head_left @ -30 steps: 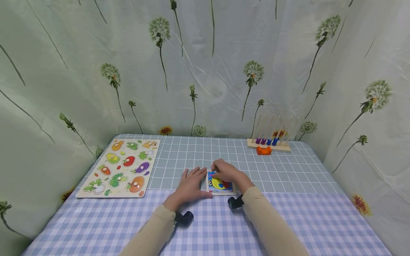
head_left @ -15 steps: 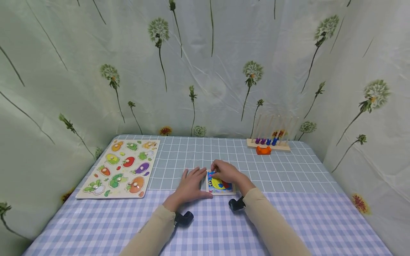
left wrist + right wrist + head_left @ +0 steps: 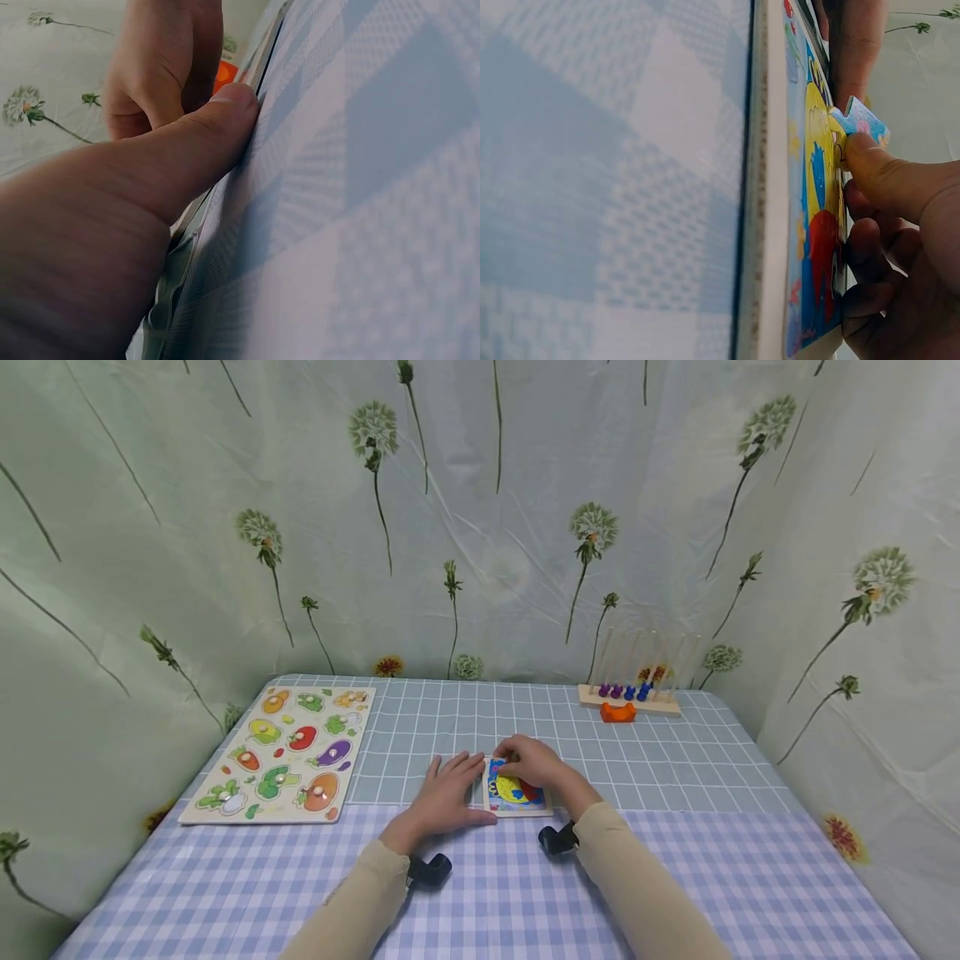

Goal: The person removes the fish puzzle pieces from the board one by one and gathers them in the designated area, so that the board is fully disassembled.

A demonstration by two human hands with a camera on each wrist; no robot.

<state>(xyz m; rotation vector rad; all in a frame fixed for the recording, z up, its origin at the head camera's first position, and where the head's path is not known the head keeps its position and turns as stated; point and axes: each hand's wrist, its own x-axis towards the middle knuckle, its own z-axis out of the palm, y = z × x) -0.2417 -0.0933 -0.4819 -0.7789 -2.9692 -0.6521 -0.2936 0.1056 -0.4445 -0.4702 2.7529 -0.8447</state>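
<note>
The right hand's fingers (image 3: 870, 157) pinch a puzzle piece (image 3: 866, 120), tilted up at the far part of a framed puzzle (image 3: 521, 815). The left hand (image 3: 444, 795), fingers extended, lies at the frame's left side. Farther out on the worktop (image 3: 427, 722): a vegetable board (image 3: 288, 814) left; right, an orange piece (image 3: 618, 713) before a peg rack (image 3: 667, 704) with 4 beads (image 3: 629, 692).

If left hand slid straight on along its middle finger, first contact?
Probably the flowered curtain: in the head view, the left hand has only grey cloth ahead up to it, though depth is unclear. The right hand sits close to that line.
</note>
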